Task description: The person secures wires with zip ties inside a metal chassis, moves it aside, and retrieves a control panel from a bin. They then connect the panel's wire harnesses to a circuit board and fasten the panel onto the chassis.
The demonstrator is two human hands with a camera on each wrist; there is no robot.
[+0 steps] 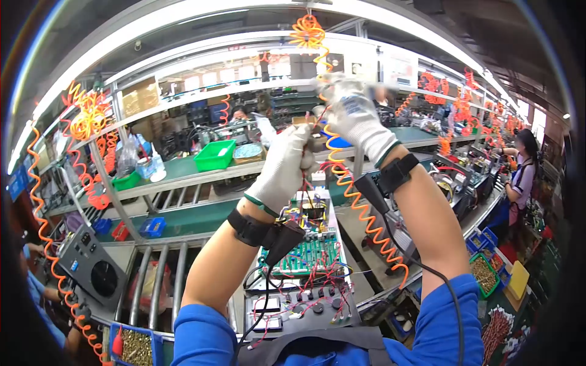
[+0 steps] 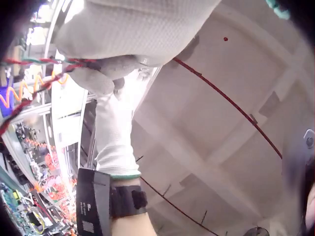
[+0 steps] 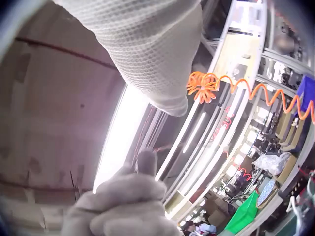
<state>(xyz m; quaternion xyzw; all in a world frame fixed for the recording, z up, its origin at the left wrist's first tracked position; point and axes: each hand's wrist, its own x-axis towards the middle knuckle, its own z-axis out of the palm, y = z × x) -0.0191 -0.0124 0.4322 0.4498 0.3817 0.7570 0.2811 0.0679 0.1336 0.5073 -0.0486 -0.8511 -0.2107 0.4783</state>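
My gloved left hand [image 1: 282,163] is raised over the electronics unit and pinches thin twisted wires [image 2: 45,87], red with black and red with green. In the left wrist view the wires run off to the left from its grey-coated fingertips [image 2: 93,81]. The gloved right hand [image 1: 356,113], higher and to the right, is motion-blurred, and a red strand reaches up close beside it. I cannot tell whether its fingers grip that strand. Below both hands sits the open unit, with a green circuit board [image 1: 311,253] and a dark panel [image 1: 305,310] crossed by red wires.
Orange coiled hoses [image 1: 366,213] hang close by the right forearm. Metal rollers [image 1: 163,287] lie to the left, beside a grey machine with a fan [image 1: 101,274]. A green bin [image 1: 215,156] stands on the shelf opposite. Another person [image 1: 522,171] works at far right.
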